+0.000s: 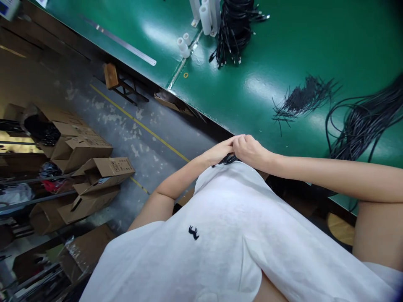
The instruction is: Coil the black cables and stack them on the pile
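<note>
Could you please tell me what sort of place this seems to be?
Probably a small cable workshop or packing area: a long green worktable holds a thick bundle of black cables with plugs and a pile of loose black ties, while open cardboard boxes stand across the floor.

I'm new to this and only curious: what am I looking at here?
There is no machine, just a person in a white shirt. The single picture comes from a camera on their head, looking down. The left hand and right hand meet before the shirt, holding some black cable between them, partly hidden. On the green table lie a metal ruler, a yellow ring, white tubes, a thick cable bundle, thin black strips and long loose cables. Cardboard boxes stand at the picture's left.
</note>
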Available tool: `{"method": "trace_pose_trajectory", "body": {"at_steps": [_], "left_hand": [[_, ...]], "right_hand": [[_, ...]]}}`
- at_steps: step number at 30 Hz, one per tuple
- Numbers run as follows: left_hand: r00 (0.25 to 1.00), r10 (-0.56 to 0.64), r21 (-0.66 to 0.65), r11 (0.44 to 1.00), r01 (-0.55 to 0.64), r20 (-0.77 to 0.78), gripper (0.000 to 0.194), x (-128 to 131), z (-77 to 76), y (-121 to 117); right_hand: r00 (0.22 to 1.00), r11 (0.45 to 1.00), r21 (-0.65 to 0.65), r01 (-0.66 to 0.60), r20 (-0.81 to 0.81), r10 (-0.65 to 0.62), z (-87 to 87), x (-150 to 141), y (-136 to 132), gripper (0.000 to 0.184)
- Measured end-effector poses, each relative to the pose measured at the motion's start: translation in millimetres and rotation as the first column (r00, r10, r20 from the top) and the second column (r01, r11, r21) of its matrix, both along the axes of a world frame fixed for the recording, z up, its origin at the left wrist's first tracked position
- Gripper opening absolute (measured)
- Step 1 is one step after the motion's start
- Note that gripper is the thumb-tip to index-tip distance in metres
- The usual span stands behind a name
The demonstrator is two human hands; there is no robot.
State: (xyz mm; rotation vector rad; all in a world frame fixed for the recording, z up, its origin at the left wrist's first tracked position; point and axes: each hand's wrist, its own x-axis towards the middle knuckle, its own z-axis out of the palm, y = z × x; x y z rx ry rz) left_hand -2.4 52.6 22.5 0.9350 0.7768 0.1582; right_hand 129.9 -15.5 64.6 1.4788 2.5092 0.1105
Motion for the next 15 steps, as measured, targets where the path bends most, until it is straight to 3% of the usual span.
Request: {"method": "trace_pose_trajectory", "body": {"at_steps": [3,5,7,8,10,11,13,14,15], "left_hand": [[0.996,0.027,-0.01,1.0,-0.026,0.081,0.055,13,-0.7,9],[0.989,-0.034,0.025,0.999,0.031,0.142,0.051,16,-3.0,21],[0.974,-0.17,0.182,0.973,0.141,0.151,0.043,17,-5.0,34],[0.962,-0.249,0.307,0.929,0.205,0.112,0.038,17,-5.3,40],[0.941,-0.333,0.587,0.749,0.306,-0.065,0.026,18,-5.0,49],[0.936,-0.305,0.708,0.621,0.336,-0.176,0.019,21,-4.9,51],[0.929,-0.142,0.85,0.375,0.371,-0.343,0.011,29,-6.8,50],[0.924,-0.044,0.877,0.299,0.375,-0.38,0.011,34,-9.3,46],[0.919,0.036,0.888,0.274,0.37,-0.394,0.013,39,-12.8,42]], "right_hand": [[0.994,0.983,-0.151,0.101,-0.019,-0.105,8.6,11,17,0.036],[0.989,0.971,-0.196,0.136,-0.032,-0.145,13.1,21,27,0.033],[0.987,0.967,-0.211,0.144,-0.04,-0.155,15.0,30,33,0.031],[0.987,0.966,-0.214,0.142,-0.039,-0.154,14.9,33,34,0.031],[0.988,0.964,-0.225,0.139,-0.03,-0.15,13.5,35,35,0.032],[0.988,0.962,-0.23,0.145,-0.023,-0.154,12.5,35,35,0.033],[0.982,0.956,-0.232,0.177,-0.016,-0.186,10.7,35,35,0.034],[0.978,0.953,-0.228,0.199,-0.015,-0.207,9.8,35,36,0.034],[0.974,0.951,-0.217,0.22,-0.013,-0.228,9.0,36,37,0.034]]}}
